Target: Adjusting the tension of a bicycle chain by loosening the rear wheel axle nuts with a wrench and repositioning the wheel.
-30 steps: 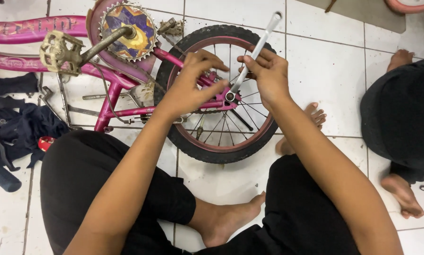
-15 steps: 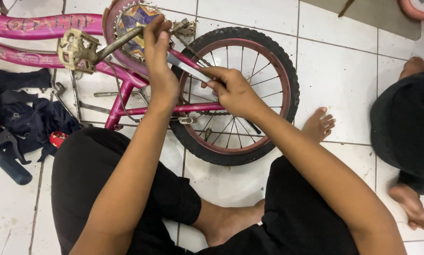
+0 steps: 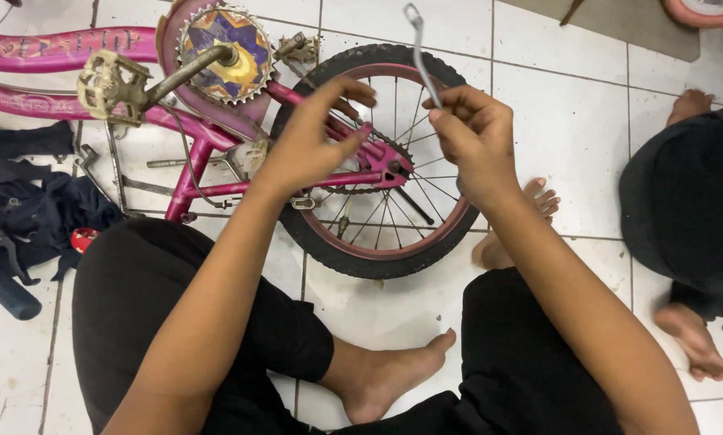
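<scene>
A small pink bicycle (image 3: pixel 63 50) lies on its side on the white tile floor, its rear wheel (image 3: pixel 377 258) in front of me. My right hand (image 3: pixel 474 137) holds a thin metal wrench (image 3: pixel 419 48) upright above the wheel. My left hand (image 3: pixel 313 141) hovers over the pink rear frame stay near the wheel hub (image 3: pixel 393 165), fingers curled and pinched, touching or almost touching the stay. A colourful chain guard (image 3: pixel 216 48) and a pedal on its crank (image 3: pixel 107 84) sit at the upper left.
Dark cloth (image 3: pixel 39 205) and a black hand grip (image 3: pixel 7 294) lie at the left with a small red part (image 3: pixel 83 238). Another person in dark clothes (image 3: pixel 691 201) sits at the right, feet on the tiles. My crossed legs fill the foreground.
My right hand has lifted the wrench from the hub area to upright above the wheel. My left hand has come down from the chain guard to the rear stay.
</scene>
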